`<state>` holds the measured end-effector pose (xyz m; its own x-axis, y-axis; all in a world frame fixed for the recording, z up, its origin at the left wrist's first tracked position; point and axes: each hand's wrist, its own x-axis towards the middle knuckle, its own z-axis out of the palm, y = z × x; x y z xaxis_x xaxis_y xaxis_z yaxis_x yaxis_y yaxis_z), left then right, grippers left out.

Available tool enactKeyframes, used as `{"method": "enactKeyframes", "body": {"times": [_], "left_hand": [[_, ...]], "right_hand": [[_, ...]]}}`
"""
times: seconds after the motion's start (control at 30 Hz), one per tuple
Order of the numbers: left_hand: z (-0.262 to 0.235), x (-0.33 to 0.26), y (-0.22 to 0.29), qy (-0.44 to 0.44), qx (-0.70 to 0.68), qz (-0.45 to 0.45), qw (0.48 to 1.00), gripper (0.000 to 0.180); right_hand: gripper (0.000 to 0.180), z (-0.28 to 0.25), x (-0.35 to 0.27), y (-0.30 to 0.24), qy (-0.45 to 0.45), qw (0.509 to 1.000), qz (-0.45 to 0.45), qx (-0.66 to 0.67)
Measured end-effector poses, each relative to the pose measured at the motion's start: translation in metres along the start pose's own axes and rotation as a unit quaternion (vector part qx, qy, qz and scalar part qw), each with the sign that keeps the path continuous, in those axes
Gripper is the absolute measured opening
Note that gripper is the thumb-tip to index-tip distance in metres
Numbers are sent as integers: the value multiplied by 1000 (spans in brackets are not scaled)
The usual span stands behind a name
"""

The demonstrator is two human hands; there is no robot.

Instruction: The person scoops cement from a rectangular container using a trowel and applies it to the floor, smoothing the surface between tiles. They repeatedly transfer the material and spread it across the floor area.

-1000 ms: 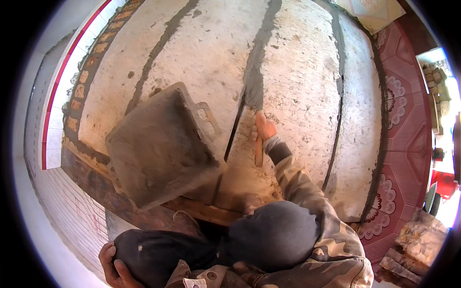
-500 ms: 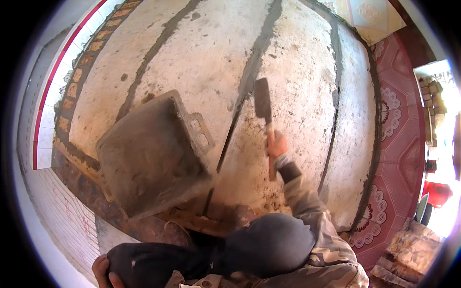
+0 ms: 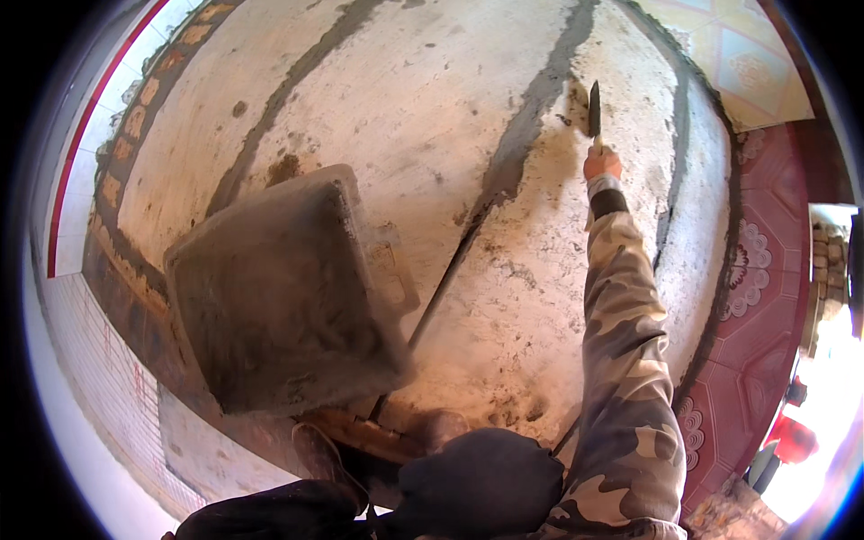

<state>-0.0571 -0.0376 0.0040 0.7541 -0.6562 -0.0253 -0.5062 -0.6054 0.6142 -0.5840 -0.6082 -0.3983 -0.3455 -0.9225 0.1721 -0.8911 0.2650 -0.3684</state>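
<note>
My right hand (image 3: 603, 164) is closed round the handle of a trowel (image 3: 594, 110), its arm stretched far forward in a camouflage sleeve. The narrow dark blade appears nearly edge-on, over a pale concrete slab (image 3: 540, 315) just right of a joint filled with grey mortar (image 3: 526, 126). I cannot tell whether the blade touches the slab. To the left sits a square mortar pan (image 3: 396, 279) with a side handle, holding a broad layer of smooth grey mortar (image 3: 279, 297). My left hand is out of view.
Other mortar-filled joints (image 3: 288, 90) run between the slabs. Nearer me, the middle joint stays a dark open gap (image 3: 441, 292). Exposed bricks (image 3: 135, 121) line the left edge, dark red patterned tiles (image 3: 760, 315) the right. My dark-clothed knees (image 3: 481, 481) are at the bottom.
My right hand has moved forward and to the right with the trowel, and the blade has turned from its flat side to its edge. The view has shifted; my left hand has left it.
</note>
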Motion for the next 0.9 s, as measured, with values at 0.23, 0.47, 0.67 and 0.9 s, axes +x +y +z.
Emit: {"method": "enactKeyframes", "body": {"times": [0.23, 0.47, 0.67, 0.9], "left_hand": [[25, 18, 18, -13, 3, -32, 999, 47], [28, 17, 21, -18, 0, -35, 999, 49], [22, 17, 12, -29, -16, -6, 999, 51], [10, 1, 4, -34, -39, 20, 998, 53]], "right_hand": [[35, 5, 58, -5, -22, 995, -93, -16], [39, -35, 24, 4, -159, 954, -251, 36], [45, -64, -49, 23, -253, 924, -282, 54], [43, -89, -167, 45, -266, 884, -365, 123]]}}
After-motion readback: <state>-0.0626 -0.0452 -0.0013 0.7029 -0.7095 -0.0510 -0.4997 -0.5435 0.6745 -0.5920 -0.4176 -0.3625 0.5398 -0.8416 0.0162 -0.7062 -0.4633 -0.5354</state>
